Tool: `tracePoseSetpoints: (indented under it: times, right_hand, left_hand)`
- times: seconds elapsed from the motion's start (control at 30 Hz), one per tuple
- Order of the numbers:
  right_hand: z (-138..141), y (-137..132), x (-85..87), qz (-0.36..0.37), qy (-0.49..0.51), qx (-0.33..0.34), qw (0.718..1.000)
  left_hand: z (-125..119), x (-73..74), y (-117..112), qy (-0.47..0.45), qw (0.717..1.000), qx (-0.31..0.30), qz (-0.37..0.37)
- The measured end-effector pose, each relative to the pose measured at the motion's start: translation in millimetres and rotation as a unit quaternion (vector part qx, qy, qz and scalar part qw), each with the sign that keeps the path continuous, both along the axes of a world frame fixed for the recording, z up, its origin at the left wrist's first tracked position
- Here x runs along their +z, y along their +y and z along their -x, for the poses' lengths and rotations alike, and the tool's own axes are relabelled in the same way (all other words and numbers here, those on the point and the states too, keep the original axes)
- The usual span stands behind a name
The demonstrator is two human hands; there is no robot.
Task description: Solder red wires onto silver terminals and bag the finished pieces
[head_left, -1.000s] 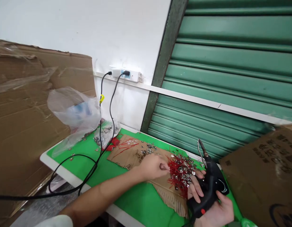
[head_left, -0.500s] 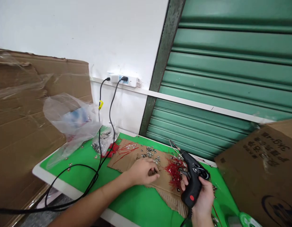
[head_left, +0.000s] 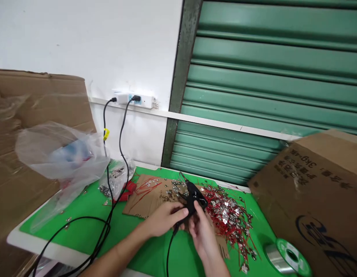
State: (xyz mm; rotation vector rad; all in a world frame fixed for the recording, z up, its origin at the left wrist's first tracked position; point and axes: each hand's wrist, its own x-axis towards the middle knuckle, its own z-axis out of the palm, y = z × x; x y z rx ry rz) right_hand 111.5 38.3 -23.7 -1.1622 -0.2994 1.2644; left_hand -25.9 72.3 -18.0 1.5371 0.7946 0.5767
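A black soldering gun (head_left: 192, 198) is held between both hands above the cardboard sheet, its thin metal tip pointing up and to the left. My left hand (head_left: 165, 219) closes on the grip from the left, thumb laid across it; some of its fingers are hidden. From the right, my right hand (head_left: 204, 232) also holds the gun, with a finger on its upper side. Small metal pieces (head_left: 176, 186) lie on the cardboard sheet (head_left: 146, 202) behind the gun. Beside my right hand spreads a heap of metal pieces with red wires (head_left: 226, 213).
A solder spool (head_left: 288, 257) stands at front right beside a cardboard box (head_left: 311, 192). At left are a clear plastic bag (head_left: 62, 154) and a large carton (head_left: 36, 107). Black cables (head_left: 109, 219) run from the wall socket strip (head_left: 143, 100) across the green table (head_left: 155, 250).
The soldering gun has moved left in my right hand, toward the middle. My left hand has come off the metal pieces and onto the gun. The view has shifted right, revealing the heap and spool.
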Motion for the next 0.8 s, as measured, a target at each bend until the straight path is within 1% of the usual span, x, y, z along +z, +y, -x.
tracePoseSetpoints:
  times: [0.07, 0.13, 0.17, 0.23, 0.37, 0.47, 0.57, 0.67, 0.8]
  right_hand:
    - [4, 5, -4.3, -0.011, 0.013, 0.011, 1.0]
    - [7, 9, -6.8, -0.033, 0.022, 0.023, 0.999]
    - [8, 10, -7.5, -0.043, 0.022, 0.029, 0.998]
    - [9, 8, -8.3, -0.059, 0.012, 0.043, 0.997]
    - [3, -7, -9.7, -0.079, -0.063, 0.071, 0.992]
    - [-11, -25, -10.8, -0.089, -0.159, 0.057, 0.982]
    - [-32, -43, -10.4, -0.094, -0.271, 0.002, 0.958]
    - [-53, -57, -10.5, -0.093, -0.371, -0.05, 0.923]
    - [-73, -67, -17.7, -0.071, -0.474, -0.078, 0.874]
  left_hand:
    - [3, -5.5, 3, 0.016, 0.999, 0.034, -0.022]
    - [8, -11.1, 7, 0.05, 0.992, 0.083, -0.077]
    - [10, -13.2, 9, 0.067, 0.988, 0.098, -0.1]
    - [13, -15.6, 11, 0.088, 0.982, 0.108, -0.127]
    - [16, -16.7, 12, 0.105, 0.976, 0.123, -0.145]
    - [15, -17.1, 11, 0.098, 0.977, 0.119, -0.149]
    - [15, -15.7, 10, 0.089, 0.976, 0.124, -0.153]
    - [16, -11.6, 10, 0.09, 0.973, 0.131, -0.168]
    - [22, -9.7, 13, 0.131, 0.966, 0.111, -0.193]
